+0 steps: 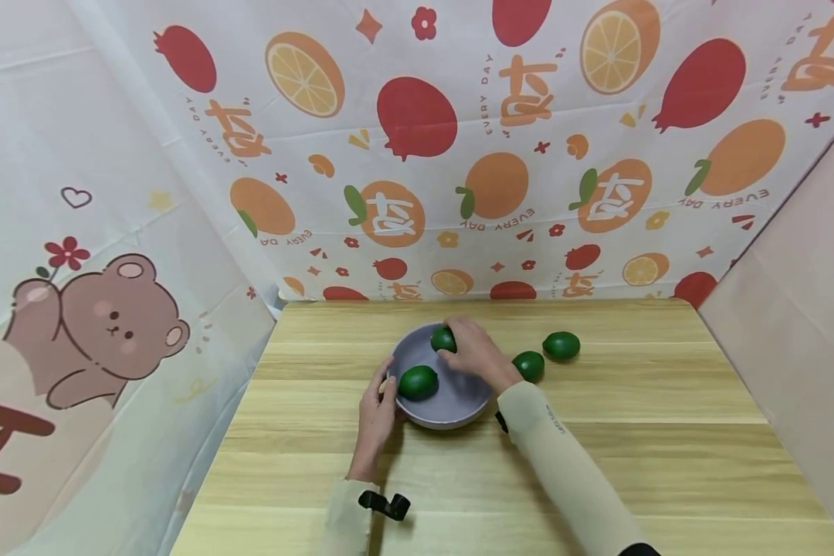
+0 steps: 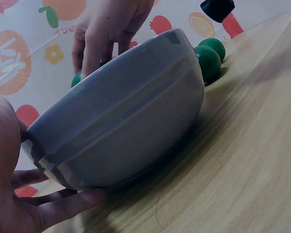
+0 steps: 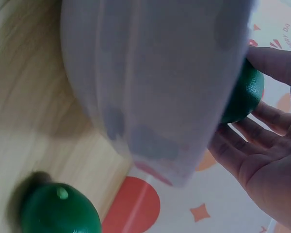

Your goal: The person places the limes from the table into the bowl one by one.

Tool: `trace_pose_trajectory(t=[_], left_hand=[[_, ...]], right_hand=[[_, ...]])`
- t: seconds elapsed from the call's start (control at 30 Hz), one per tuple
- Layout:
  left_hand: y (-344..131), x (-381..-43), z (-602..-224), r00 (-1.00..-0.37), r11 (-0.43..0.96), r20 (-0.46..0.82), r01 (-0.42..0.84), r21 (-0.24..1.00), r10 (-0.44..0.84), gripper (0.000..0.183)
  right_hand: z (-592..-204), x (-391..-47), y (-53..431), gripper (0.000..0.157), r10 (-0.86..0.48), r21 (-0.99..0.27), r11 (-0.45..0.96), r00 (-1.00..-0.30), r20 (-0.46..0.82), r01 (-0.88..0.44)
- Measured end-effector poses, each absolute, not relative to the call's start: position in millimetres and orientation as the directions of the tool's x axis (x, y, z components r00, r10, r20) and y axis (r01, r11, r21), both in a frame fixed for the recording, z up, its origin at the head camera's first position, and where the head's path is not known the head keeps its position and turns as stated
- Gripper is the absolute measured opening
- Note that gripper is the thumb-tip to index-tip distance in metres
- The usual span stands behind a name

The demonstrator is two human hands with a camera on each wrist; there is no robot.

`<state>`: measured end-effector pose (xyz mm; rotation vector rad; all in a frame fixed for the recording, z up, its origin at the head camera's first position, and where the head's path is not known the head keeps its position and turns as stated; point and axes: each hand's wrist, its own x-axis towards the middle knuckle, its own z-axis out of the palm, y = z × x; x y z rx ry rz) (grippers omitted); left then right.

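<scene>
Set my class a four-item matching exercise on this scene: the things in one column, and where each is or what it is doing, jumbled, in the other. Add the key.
Column 1
1. Left hand
2. Right hand
3. Bowl
4. Bear

Column 2
A. Standing on the wooden table
B. Gripping a green fruit
C. Printed on the cloth at the left of the head view
D. Holding the side of a container

Right pairs: 1-D, 2-B, 3-A, 4-C
</scene>
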<state>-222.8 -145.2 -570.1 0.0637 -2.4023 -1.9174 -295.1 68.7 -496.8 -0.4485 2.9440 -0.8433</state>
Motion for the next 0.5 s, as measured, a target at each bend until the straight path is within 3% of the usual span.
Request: trace_pose_trajectory(t=[0.5], left_hand=[[-143.6,-222.6,-576.1,-0.994,0.248,0.038,0.013,0.969,-0.098,0.040]], right_hand=[[-506.0,-298.9,58.2,0.053,-0.276,-0.525,0.823,-0.960,-0.040,-0.215]])
